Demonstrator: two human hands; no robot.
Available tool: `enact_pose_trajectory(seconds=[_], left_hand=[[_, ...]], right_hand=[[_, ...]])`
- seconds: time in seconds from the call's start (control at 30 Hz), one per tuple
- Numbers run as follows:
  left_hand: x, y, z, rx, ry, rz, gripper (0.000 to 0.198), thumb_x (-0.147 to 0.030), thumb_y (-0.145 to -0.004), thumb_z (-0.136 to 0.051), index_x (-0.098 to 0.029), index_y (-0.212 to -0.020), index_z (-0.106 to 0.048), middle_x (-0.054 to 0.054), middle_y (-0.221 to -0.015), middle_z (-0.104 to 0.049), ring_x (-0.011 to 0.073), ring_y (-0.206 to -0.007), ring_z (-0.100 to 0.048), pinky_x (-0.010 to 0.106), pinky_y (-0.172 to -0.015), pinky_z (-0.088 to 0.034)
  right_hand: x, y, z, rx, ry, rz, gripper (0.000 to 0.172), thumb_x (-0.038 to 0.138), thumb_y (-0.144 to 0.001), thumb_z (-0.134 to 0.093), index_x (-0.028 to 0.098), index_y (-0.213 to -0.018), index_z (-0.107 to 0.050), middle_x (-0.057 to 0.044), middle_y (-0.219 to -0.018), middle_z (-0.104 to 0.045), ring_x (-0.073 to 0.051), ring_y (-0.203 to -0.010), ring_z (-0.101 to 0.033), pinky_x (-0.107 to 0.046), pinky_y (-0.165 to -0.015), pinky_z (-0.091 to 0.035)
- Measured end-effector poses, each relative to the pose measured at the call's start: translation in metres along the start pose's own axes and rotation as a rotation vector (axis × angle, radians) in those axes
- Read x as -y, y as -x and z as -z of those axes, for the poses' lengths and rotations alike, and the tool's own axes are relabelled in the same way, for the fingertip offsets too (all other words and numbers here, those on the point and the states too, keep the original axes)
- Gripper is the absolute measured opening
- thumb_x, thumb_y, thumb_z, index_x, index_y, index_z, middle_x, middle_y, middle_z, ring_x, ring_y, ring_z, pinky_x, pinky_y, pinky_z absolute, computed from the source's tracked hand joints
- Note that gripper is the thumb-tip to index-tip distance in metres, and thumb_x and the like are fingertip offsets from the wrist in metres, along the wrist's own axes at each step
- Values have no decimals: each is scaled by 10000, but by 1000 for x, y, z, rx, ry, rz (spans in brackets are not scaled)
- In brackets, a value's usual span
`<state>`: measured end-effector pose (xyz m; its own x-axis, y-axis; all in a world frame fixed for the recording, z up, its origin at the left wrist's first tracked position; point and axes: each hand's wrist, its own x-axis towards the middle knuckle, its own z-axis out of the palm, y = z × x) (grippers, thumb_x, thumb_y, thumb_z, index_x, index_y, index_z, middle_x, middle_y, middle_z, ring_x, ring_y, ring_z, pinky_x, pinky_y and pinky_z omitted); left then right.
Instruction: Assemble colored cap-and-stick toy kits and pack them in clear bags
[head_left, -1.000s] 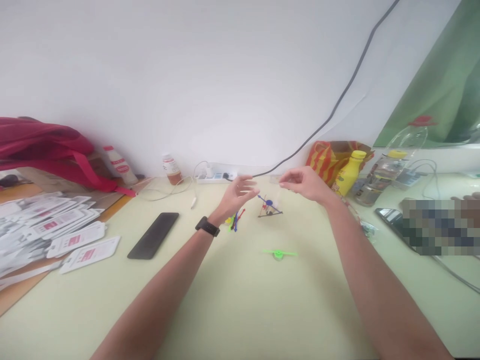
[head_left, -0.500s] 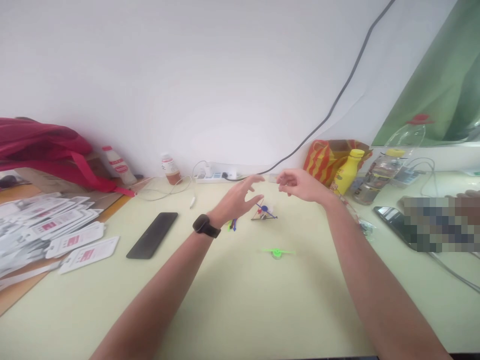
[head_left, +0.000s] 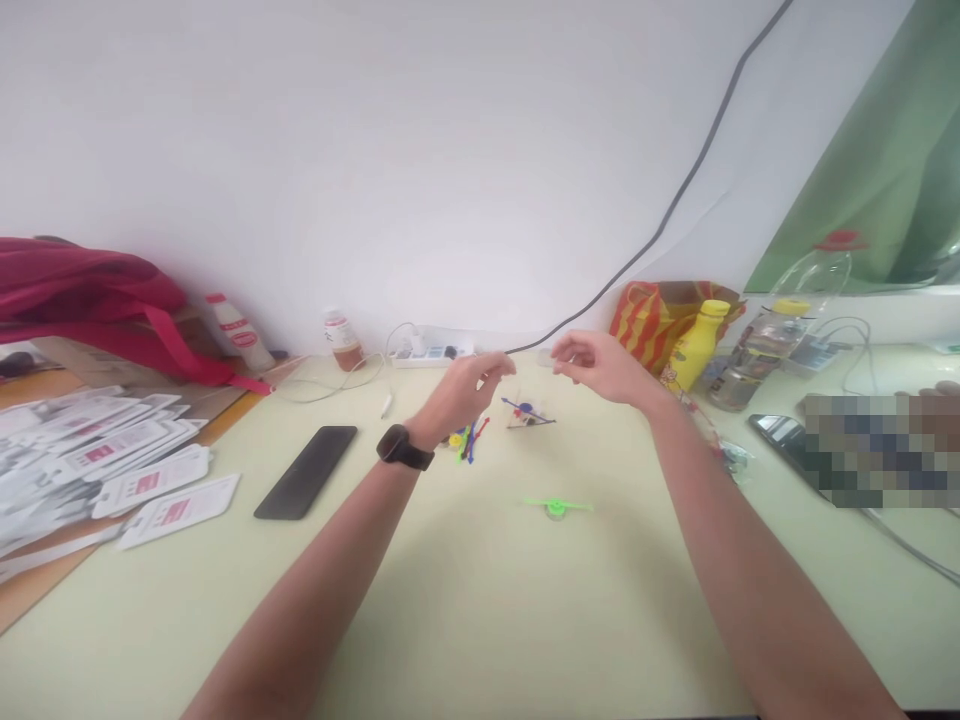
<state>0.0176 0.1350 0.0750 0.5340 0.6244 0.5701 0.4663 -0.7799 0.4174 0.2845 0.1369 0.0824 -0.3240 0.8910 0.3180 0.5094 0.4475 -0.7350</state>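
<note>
Both my hands hover above the pale green table [head_left: 465, 620], far out in front of me. My left hand [head_left: 465, 392], with a black watch on the wrist, has its fingers curled downward over a small heap of coloured plastic sticks [head_left: 469, 438]. My right hand [head_left: 596, 365] is pinched on a small clear thing I cannot make out. Between and below the hands stands a little triangular frame of sticks with a blue disc [head_left: 527, 413]. A green stick piece with a round hub [head_left: 556, 506] lies nearer to me.
A black phone [head_left: 306, 470] lies left of my left arm. Stacked white tags [head_left: 97, 460] and a red bag [head_left: 90, 300] fill the left side. Bottles, a power strip [head_left: 431, 352], a yellow bottle [head_left: 697, 345], a clear bottle and another person's hand stand behind and right.
My left hand went from open, fingers stretched toward the right hand, to curled and slightly lower. The right hand stayed pinched and shifted a little left.
</note>
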Motion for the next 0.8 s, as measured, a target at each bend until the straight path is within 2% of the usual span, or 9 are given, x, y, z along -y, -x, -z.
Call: enact_pose_trajectory(seconds=[0.13, 0.23, 0.3, 0.4, 0.5, 0.57, 0.63, 0.7, 0.8], left_hand=[[4, 1, -1, 32, -35, 16, 288, -218, -1036, -446, -226, -1125, -719, 64, -1133, -746, 204, -967, -690, 323, -826, -533], [6, 3, -3, 54, -51, 51, 285, -294, -1004, -558, -244, -1259, -673, 67, -1176, -727, 212, -968, -690, 333, -820, -549], [8, 4, -3, 52, -59, 64, 339, -318, -972, -625, -254, -1305, -637, 61, -1179, -716, 215, -974, -685, 339, -823, -552], [11, 4, -4, 41, -79, 67, 242, -316, -963, -638, -241, -1191, -669, 55, -1134, -710, 216, -956, -674, 347, -821, -546], [12, 4, -4, 30, -87, 58, 121, -300, -966, -627, -224, -1036, -690, 51, -1060, -707, 212, -923, -663, 353, -824, -538], [11, 3, -2, 23, -78, 51, 100, -288, -969, -618, -223, -984, -691, 48, -1019, -705, 208, -910, -660, 351, -826, -537], [9, 3, 0, 15, -61, 55, 96, -286, -966, -619, -224, -964, -692, 46, -1000, -705, 202, -895, -663, 345, -819, -540], [8, 2, 2, 8, -41, 67, 97, -292, -960, -627, -225, -957, -698, 44, -1001, -711, 195, -879, -670, 337, -800, -544], [6, 1, 5, 11, -24, 73, 93, -291, -942, -649, -225, -931, -713, 39, -997, -726, 186, -855, -679, 323, -770, -545]], right_hand=[[9, 3, -1, -61, 196, -95, 166, 290, -873, -697, 225, -1012, -633, -34, -960, -738, -159, -736, -641, -260, -622, -469], [24, 9, 2, -94, 390, -134, 143, 317, -873, -688, 213, -958, -640, -41, -951, -731, -169, -749, -628, -264, -616, -436], [36, 14, 6, 42, 430, -82, 135, 343, -892, -668, 209, -908, -681, -44, -941, -732, -178, -779, -641, -268, -647, -446], [52, 19, 4, 432, 371, -14, 145, 341, -890, -671, 233, -956, -742, -35, -1012, -744, -182, -849, -671, -251, -678, -471], [62, 20, -22, 794, 331, -32, 270, 290, -785, -775, 237, -1048, -735, -24, -1085, -747, -183, -895, -686, -233, -673, -473], [65, 18, -50, 967, 370, -64, 357, 247, -701, -829, 229, -1043, -728, -11, -1067, -753, -182, -879, -687, -229, -656, -459], [65, 16, -77, 1080, 416, -99, 334, 201, -679, -818, 220, -1000, -729, -4, -1031, -756, -182, -853, -687, -230, -624, -449], [64, 14, -93, 1145, 435, -89, 225, 171, -686, -783, 200, -903, -732, -9, -975, -755, -183, -827, -686, -232, -606, -447], [62, 13, -90, 1101, 357, -36, 113, 128, -724, -705, 178, -824, -723, -20, -909, -751, -177, -796, -684, -232, -608, -463]])
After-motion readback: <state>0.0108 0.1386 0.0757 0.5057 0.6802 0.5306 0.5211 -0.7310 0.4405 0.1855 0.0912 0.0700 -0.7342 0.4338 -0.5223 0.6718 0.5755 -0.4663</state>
